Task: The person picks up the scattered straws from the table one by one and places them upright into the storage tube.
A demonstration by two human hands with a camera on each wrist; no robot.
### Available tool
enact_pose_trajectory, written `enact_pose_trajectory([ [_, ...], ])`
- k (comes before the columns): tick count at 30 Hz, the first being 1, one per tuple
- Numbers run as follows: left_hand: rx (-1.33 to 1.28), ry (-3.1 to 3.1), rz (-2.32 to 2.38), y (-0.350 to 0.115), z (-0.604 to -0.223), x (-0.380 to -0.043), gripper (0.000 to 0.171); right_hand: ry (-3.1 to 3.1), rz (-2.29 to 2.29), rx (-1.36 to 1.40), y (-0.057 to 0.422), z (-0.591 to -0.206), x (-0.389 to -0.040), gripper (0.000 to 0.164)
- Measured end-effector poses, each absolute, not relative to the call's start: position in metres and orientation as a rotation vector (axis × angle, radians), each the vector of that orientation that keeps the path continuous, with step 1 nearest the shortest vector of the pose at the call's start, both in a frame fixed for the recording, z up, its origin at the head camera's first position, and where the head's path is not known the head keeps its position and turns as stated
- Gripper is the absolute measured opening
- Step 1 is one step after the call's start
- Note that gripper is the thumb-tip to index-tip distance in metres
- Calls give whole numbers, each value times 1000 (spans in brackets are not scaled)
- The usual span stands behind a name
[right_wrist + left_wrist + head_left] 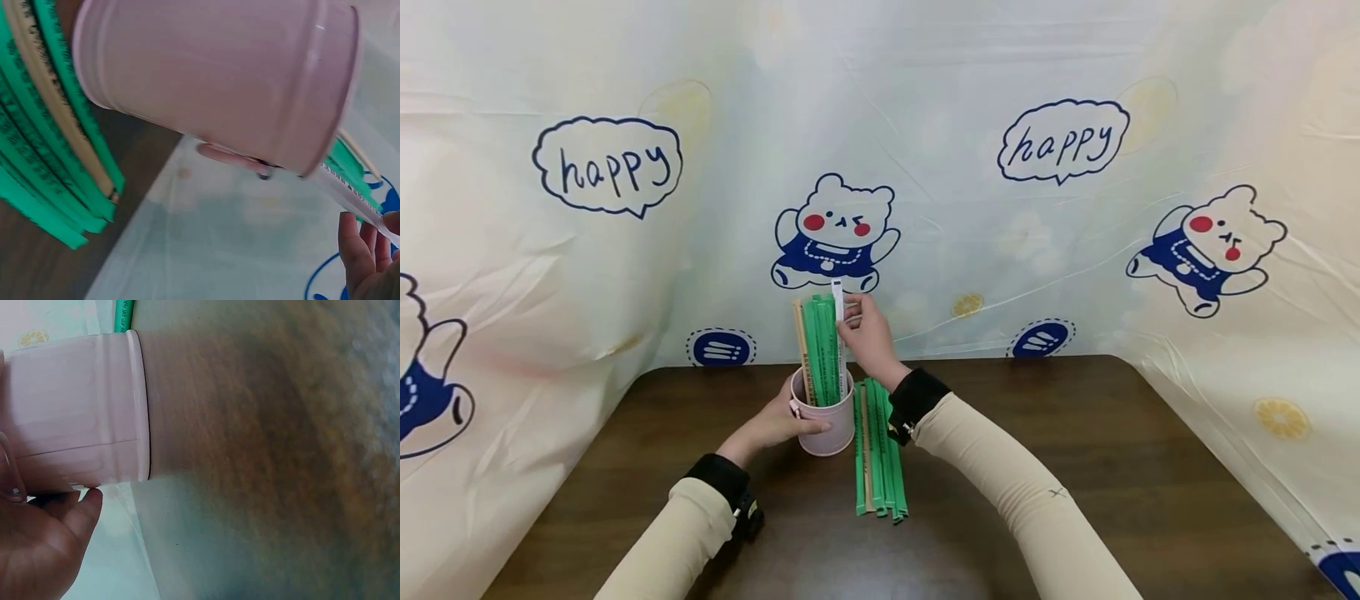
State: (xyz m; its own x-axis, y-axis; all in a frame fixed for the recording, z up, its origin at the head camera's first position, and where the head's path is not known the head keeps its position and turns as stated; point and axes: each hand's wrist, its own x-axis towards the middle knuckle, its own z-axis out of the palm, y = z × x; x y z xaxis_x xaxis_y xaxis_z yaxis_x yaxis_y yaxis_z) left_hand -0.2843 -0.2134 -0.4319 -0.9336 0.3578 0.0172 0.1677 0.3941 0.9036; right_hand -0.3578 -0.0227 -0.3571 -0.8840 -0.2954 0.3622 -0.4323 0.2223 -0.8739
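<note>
Pink bucket [838, 437] gripped by left hand [777, 422]; white stick [841, 367] pinched by right hand [868, 335], above the left, apparently being added; lowering, then release, seemingly called for next.

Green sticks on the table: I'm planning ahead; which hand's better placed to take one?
Likely the right hand, after releasing its white stick: the green sticks lie right of the bucket, which the left hand holds.
</note>
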Motion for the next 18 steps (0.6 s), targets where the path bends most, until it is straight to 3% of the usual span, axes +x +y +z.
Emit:
enact_pose_trajectory([
  [8,453,2477,1560,-215,-433,-285,114,-2373,1669,747,-23,-390,-372,42],
  [18,476,2461,1576,-214,-433,-285,113,-2444,1699,649,-21,-368,-345,44],
])
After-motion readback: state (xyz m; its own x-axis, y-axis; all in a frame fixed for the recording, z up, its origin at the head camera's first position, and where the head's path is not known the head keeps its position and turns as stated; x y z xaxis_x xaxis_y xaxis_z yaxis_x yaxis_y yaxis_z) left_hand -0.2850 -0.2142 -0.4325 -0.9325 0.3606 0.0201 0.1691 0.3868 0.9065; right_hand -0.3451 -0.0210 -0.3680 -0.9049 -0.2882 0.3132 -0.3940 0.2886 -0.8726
